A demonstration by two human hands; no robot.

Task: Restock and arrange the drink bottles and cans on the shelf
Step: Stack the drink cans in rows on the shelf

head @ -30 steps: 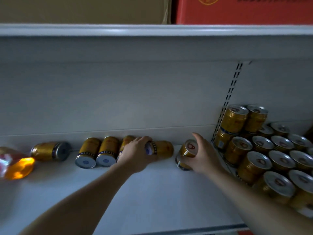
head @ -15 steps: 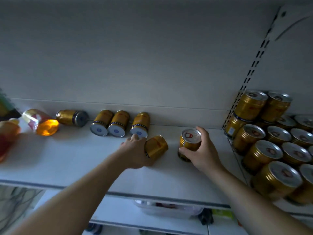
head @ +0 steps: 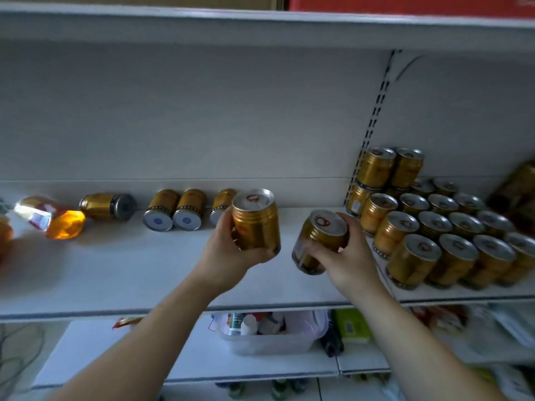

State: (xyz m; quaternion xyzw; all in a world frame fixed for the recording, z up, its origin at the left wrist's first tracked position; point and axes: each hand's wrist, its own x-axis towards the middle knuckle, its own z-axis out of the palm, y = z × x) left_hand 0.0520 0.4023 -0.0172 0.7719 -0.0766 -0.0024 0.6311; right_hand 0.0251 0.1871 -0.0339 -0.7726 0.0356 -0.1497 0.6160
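Noted as changed since half a second ago: the gold can (head: pixel 256 224), then lying on its side under the left hand (head: pixel 228 256), now raised clear of the shelf (head: pixel 115 270) and turned upright, lid uppermost, at centre frame. The second gold can (head: pixel 318 241), then standing on the shelf in the right hand (head: pixel 344 256), now tipped with its lid toward the upper right. Left grip: fingers and thumb curled round the lower body of the can, palm under its base. Right grip: fingers wrapped round the can's side from the right, thumb across the near face. Contact between that can's base and the shelf: cannot tell. Both held cans just apart from each other, over the middle of the shelf. Behind them, against the back wall: three cans (head: pixel 157 211) lying on their sides, bases toward the camera, the rightmost partly hidden by the left hand's can. Further left: a lone can (head: pixel 107 206) lying crosswise, then an orange bottle (head: pixel 49 217) on its side, blurred. At right of frame, past the slotted upright (head: pixel 373 120): a block of upright cans (head: pixel 434 227) in rows, two more stacked at its rear. Upper right corner: a red carton (head: pixel 405 4) on the top shelf (head: pixel 260 21). Lower centre, one level down: a clear plastic tub (head: pixel 269 340) of small items.
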